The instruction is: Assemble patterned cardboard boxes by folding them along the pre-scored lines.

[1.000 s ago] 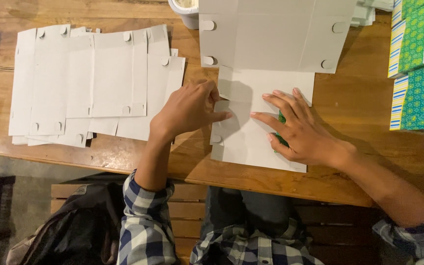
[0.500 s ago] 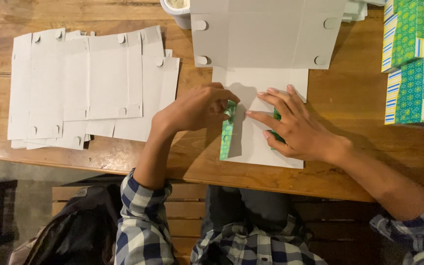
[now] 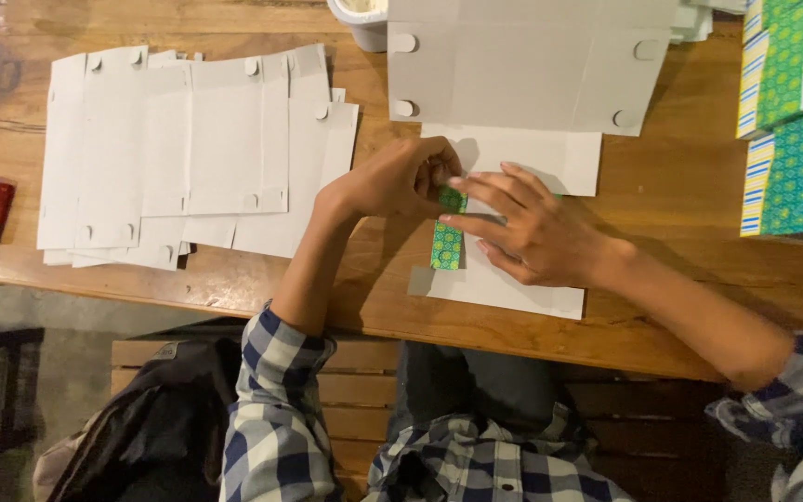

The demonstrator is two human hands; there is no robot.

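Cardboard box blank (image 3: 513,279) lies flat at the table (image 3: 680,195) edge; our left hand (image 3: 392,181) pinches its green patterned flap (image 3: 447,237), and our right hand (image 3: 532,228) presses it with spread fingers.

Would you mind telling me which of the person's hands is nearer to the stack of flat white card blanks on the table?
Left. The left hand sits just beside the stack of flat white card blanks, at its edge; the right hand lies farther away, on the far side of the green patterned flap.
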